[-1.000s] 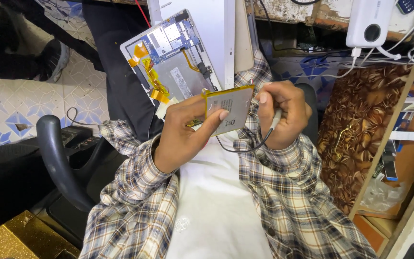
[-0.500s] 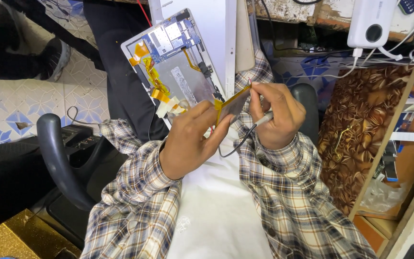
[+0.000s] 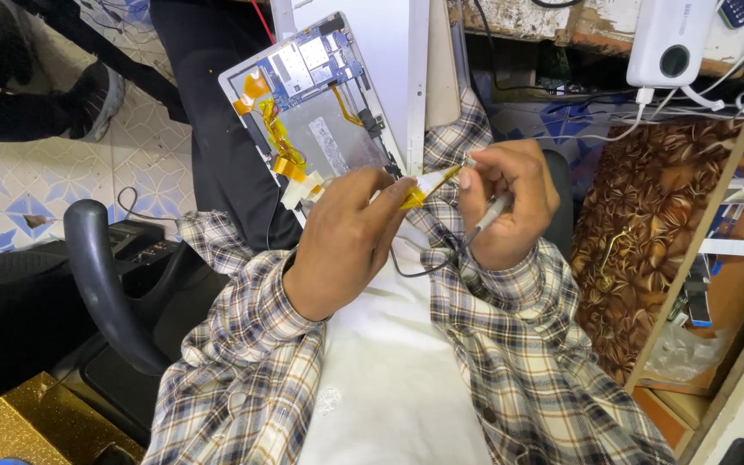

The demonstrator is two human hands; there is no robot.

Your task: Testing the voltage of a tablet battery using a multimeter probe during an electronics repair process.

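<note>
An opened tablet (image 3: 316,112), back cover off and circuit board and yellow ribbon cables exposed, lies on the person's lap, leaning against a white panel (image 3: 372,60). In front of it the left hand (image 3: 342,245) is closed on a thin flat pack edged in yellow tape (image 3: 424,185), seen edge-on. The right hand (image 3: 505,202) pinches the pack's far end while also gripping a slim grey tool (image 3: 491,211) with a dark cord. Risk, judging from this: the pack could bend or its tape tear if both hands pull apart.
</note>
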